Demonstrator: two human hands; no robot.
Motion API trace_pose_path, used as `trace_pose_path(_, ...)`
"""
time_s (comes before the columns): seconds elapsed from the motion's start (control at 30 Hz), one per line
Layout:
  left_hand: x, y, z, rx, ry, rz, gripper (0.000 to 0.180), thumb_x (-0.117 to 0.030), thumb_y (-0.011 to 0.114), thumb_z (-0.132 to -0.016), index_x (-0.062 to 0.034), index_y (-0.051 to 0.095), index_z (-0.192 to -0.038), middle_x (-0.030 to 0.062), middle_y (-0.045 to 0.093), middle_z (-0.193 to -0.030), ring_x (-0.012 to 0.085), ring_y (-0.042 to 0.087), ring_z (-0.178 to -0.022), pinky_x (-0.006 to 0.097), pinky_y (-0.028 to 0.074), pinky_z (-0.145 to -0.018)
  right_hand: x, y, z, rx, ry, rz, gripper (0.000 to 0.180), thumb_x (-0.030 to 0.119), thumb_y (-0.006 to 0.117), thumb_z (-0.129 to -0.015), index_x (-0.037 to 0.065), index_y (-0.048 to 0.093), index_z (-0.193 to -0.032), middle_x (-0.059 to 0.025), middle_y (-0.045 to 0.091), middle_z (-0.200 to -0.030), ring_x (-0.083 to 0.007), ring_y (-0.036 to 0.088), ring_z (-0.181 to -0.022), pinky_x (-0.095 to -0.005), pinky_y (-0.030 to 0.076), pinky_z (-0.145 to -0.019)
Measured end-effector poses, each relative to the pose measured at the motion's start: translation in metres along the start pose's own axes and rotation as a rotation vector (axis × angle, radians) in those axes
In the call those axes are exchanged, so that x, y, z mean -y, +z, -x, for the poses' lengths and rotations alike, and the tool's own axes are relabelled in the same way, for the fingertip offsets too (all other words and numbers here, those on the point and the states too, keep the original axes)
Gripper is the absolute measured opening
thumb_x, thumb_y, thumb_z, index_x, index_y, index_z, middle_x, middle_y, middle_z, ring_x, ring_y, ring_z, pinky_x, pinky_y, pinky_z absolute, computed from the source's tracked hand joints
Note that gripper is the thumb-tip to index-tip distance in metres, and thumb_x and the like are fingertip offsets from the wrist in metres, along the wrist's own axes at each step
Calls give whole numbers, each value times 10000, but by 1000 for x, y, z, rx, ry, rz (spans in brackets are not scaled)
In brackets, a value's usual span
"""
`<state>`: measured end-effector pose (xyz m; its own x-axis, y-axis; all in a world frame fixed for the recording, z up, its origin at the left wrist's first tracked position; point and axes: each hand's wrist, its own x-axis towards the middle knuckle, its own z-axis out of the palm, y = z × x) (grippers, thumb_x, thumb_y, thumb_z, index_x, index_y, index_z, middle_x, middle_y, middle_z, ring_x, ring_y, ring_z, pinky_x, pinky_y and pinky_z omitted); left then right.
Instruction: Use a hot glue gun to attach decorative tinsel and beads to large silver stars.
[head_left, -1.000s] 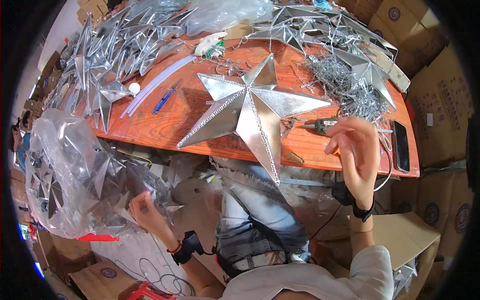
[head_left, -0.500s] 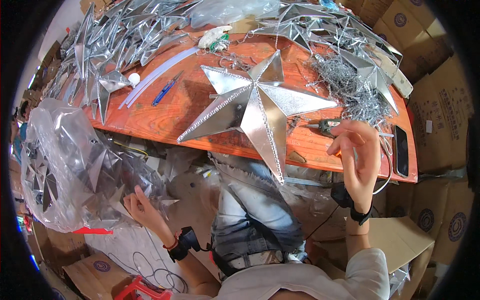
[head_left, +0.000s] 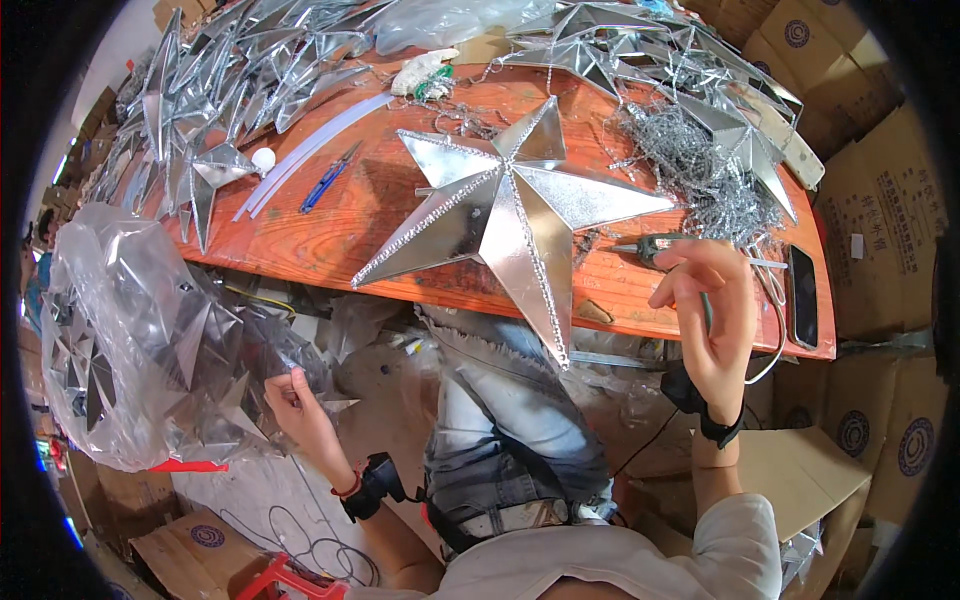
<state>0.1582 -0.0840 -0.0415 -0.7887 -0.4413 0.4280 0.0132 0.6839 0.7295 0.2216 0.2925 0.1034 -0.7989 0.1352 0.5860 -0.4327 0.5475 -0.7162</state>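
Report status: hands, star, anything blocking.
Left hand by plastic bag, grip unclear. Right hand loosely curled, partly hiding green tool; contact unclear. Silver star on table, nearest point overhanging front edge. Nothing lying across it.

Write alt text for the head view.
A large silver star sits on an orange wooden table, one point past the near edge. The person's right hand is by a dark green tool; the left hand near a clear plastic bag of silver pieces.
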Motion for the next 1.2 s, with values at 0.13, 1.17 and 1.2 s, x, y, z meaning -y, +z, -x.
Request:
trace_pose_path(0.13, 6, 2, 0, 10, 38, 33, 248, -273, 578, -889, -42, 519, -818, -3, 492, -713, 91, 416, -633, 238, 351, -585, 0, 2, 0, 11, 13, 0, 307, -133, 476, -804, -7, 512, -1081, -108, 570, -953, -139, 581, -702, -238, 459, -621)
trace_pose_path(1.17, 298, -5, 56, 244, -181, -344, 80, -28, 599, -737, 1, 568, -805, 128, 592, -713, 228, 589, -657, 325, 460, -613, -2, 2, -1, 9, -26, 11, 316, -134, 480, -796, -16, 503, -1088, -110, 573, -949, -125, 559, -681, -230, 460, -611)
trace_pose_path(1.2, 302, -7, 55, 259, -164, -366, 95, -28, 602, -735, -1, 568, -820, 122, 591, -713, 227, 582, -644, 321, 455, -602, -1, 2, -1, 10, -13, 4, 318, -134, 480, -795, -15, 504, -1088, -109, 573, -949, -125, 560, -682, -230, 460, -614)
